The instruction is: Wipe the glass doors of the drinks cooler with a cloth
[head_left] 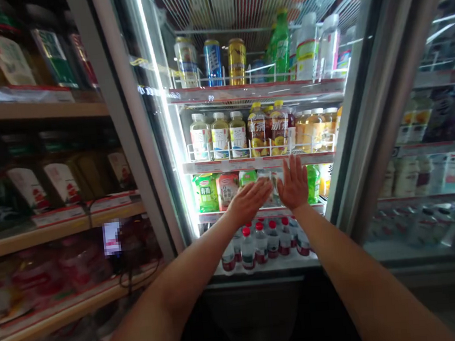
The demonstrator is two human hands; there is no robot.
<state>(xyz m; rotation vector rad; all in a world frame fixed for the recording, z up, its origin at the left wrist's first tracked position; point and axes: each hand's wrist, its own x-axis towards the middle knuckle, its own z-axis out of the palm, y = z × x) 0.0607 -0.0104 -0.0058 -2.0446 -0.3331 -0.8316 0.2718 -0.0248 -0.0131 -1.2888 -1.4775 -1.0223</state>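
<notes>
Both of my hands reach forward in front of a lit drinks fridge. My left hand (251, 201) is flat and tilted, its fingers stretched toward the right, with nothing visible in it. Close beside it my right hand (294, 183) is raised with its fingers up and extended, also holding nothing visible. Behind the hands is a shelf with a green bottle (205, 192) and a red-labelled bottle (227, 189); other bottles there are partly hidden. Below are several water bottles (247, 249) with red caps. Whether either hand touches anything, I cannot tell.
Above stand iced tea bottles (258, 130), white-capped bottles (219, 135), a blue can (213, 63) and a gold can (237, 62). A metal door frame (388, 98) borders the right side. Wooden shelves (42, 109) with bottles line the left.
</notes>
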